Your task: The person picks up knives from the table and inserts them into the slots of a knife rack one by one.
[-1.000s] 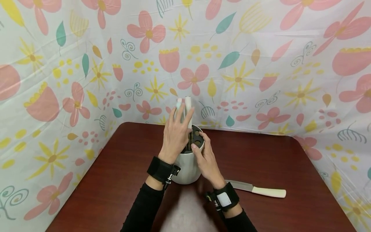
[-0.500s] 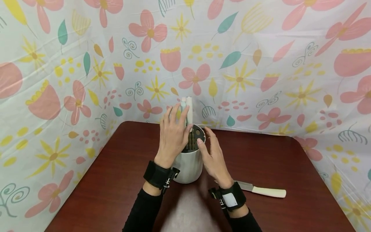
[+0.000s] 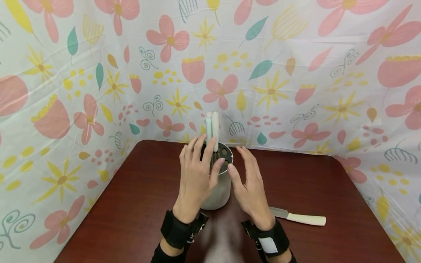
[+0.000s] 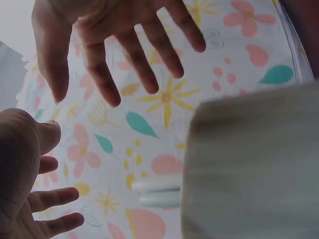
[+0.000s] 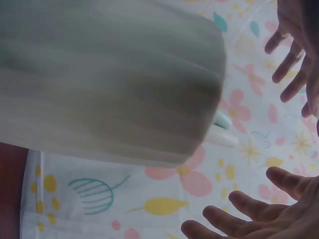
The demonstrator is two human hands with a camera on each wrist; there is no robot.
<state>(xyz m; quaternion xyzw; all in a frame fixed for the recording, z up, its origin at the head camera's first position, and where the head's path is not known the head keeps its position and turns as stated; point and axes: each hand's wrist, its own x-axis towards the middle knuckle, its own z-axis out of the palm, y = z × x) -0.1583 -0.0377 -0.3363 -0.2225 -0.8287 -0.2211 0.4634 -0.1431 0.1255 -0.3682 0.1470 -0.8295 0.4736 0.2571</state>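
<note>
A pale grey-white knife holder point(image 3: 217, 193) stands upright on the table, with a dark insert point(image 3: 225, 150) in its top that has round holes. Two handles rise from it, one white point(image 3: 215, 128) and one light blue point(image 3: 208, 128); what lies below them is partly hidden. My left hand point(image 3: 196, 175) is raised at the holder's left front, fingers spread and partly covering its rim. To the right, my right hand point(image 3: 250, 182) hovers with fingers apart and nothing in them. Both wrist views show the holder's side point(image 4: 254, 159) close up, with gaps between it and the fingers.
A knife point(image 3: 306, 219) with a cream handle lies on the brown table point(image 3: 329, 182) to the right, its blade partly behind my right wrist. A flowered curtain point(image 3: 283, 73) surrounds the table's back and left.
My right hand has drawn away from the holder's rim to the right. My left hand has come down and back from the handles, leaving more of them showing.
</note>
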